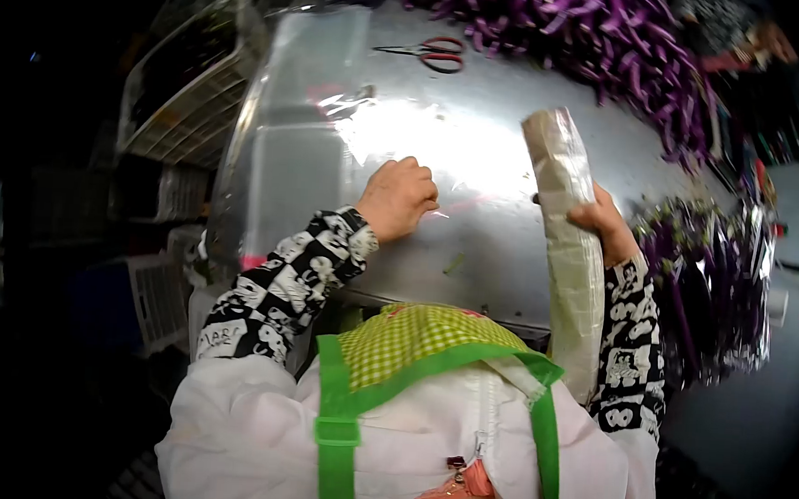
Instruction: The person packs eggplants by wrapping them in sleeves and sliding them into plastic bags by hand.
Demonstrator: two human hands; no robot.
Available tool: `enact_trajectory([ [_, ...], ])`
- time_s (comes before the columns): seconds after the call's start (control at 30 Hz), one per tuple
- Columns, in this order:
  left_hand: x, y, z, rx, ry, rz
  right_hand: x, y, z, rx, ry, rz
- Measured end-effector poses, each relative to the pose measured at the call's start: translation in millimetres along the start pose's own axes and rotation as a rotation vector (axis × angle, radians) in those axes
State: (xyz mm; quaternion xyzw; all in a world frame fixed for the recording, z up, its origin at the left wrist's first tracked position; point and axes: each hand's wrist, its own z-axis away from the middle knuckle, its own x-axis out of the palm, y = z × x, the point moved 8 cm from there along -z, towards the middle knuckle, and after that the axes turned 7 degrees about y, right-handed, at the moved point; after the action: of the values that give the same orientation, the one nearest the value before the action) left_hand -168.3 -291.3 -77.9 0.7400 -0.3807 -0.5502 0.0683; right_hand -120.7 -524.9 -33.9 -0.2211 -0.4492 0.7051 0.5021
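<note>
Long pale packet (pixel 570 269) at 3 o'clock, near end beside my body, far end leaning toward 1 o'clock. My right hand (pixel 608 227) clasps its side midway, thumb across front; firm mid-length grip probably best against sagging. Packet looks shiny, creased, yellowish toward far end. My left hand (pixel 397 197), toward 12, curled, fingertips close together; can't tell if pinching anything. Beyond, on metal table (pixel 498 283): clear plastic (pixel 296 170) at 10, scissors (pixel 423 50) at 12, purple vegetables (pixel 582 32) at 1.
</note>
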Motion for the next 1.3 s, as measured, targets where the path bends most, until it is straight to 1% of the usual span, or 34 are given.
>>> enact_trajectory([
  [0.03,20.7,9.4,-8.5,0.033,-0.011,0.027,-4.5,0.1,6.8,0.013,0.016,-0.084],
  [0.1,56.2,29.4,-18.9,0.113,-0.061,-0.105,-11.7,8.6,8.9,0.037,0.026,-0.128],
  [0.23,88.3,66.5,-33.4,0.156,-0.053,0.026,-35.3,43.6,-0.5,0.112,0.04,-0.113],
  [0.27,89.6,75.1,-34.8,0.165,-0.026,0.06,-38.7,53.9,-3.1,0.118,0.033,-0.228],
  [0.3,94.1,77.7,-34.8,0.172,-0.037,0.065,-42.3,62.9,-4.1,0.118,0.042,-0.239],
  [0.37,104.7,79.6,-33.0,0.167,-0.13,-0.014,-41.8,80.1,-7.7,0.162,-0.007,-0.446],
  [0.4,103.1,80.9,-30.1,0.163,-0.141,-0.015,-47.3,89.6,-8.6,0.187,-0.005,-0.5],
  [0.43,87.0,79.8,-26.8,0.129,-0.037,0.123,-51.0,95.4,-7.1,0.193,-0.007,-0.509],
  [0.47,69.6,76.3,-22.8,0.096,0.071,0.259,-51.8,100.9,-5.5,0.249,0.015,-0.582],
  [0.5,64.0,73.5,-12.8,0.102,0.067,0.257,-51.9,105.0,-4.5,0.299,0.039,-0.653],
  [0.53,64.1,75.7,0.0,0.179,0.007,0.165,-51.2,108.1,-4.6,0.328,0.021,-0.741],
  [0.57,68.7,76.6,11.3,0.25,-0.052,0.076,-50.6,106.4,-2.2,0.326,0.025,-0.745],
  [0.6,81.2,69.1,18.5,0.257,-0.081,-0.008,-47.3,106.5,1.7,0.394,0.01,-0.721],
  [0.63,95.0,59.3,19.5,0.256,-0.08,-0.011,-44.3,107.7,3.0,0.458,-0.008,-0.694],
  [0.7,108.9,53.2,11.2,0.318,0.051,-0.177,-46.6,110.4,-0.5,0.471,0.005,-0.712],
  [0.77,111.7,68.1,12.8,0.33,0.023,-0.11,-53.0,115.5,-0.2,0.493,0.034,-0.728],
  [0.83,115.7,84.8,18.4,0.35,0.0,-0.052,-54.8,109.0,-7.3,0.427,-0.033,-0.861],
  [0.87,115.7,87.8,25.0,0.297,0.038,-0.029,-52.2,97.2,-5.3,0.374,-0.021,-0.863],
  [0.9,117.8,89.2,30.0,0.245,0.072,-0.005,-48.6,92.3,-4.1,0.367,-0.017,-0.871],
  [0.93,126.3,88.2,31.0,0.208,0.072,-0.03,-46.0,85.7,-4.4,0.33,-0.03,-0.855],
  [0.97,135.0,91.3,27.8,0.222,0.064,-0.023,-45.8,81.7,-4.1,0.292,-0.04,-0.842],
  [1.03,141.0,89.8,21.4,0.128,0.203,0.021,-43.8,83.0,0.3,0.381,-0.079,-0.897],
  [1.07,145.6,92.8,17.4,0.135,0.203,0.035,-46.2,84.9,0.1,0.384,-0.065,-0.892],
  [1.13,135.3,94.0,9.7,0.153,0.431,-0.064,-51.6,86.9,-1.1,0.383,-0.048,-0.878],
  [1.17,127.1,88.7,5.2,0.152,0.434,-0.059,-60.4,91.9,-0.1,0.376,0.048,-0.811],
  [1.2,113.3,86.6,3.1,0.246,0.352,0.042,-66.6,97.9,1.2,0.374,0.142,-0.747],
  [1.23,104.3,87.2,2.3,0.341,0.267,0.143,-65.9,100.6,0.9,0.377,0.148,-0.752],
  [1.27,92.2,83.2,-3.8,0.352,0.366,0.23,-69.5,102.7,1.7,0.374,0.168,-0.624],
  [1.3,91.3,74.5,-5.2,0.352,0.362,0.231,-71.6,103.3,2.5,0.371,0.186,-0.496],
])
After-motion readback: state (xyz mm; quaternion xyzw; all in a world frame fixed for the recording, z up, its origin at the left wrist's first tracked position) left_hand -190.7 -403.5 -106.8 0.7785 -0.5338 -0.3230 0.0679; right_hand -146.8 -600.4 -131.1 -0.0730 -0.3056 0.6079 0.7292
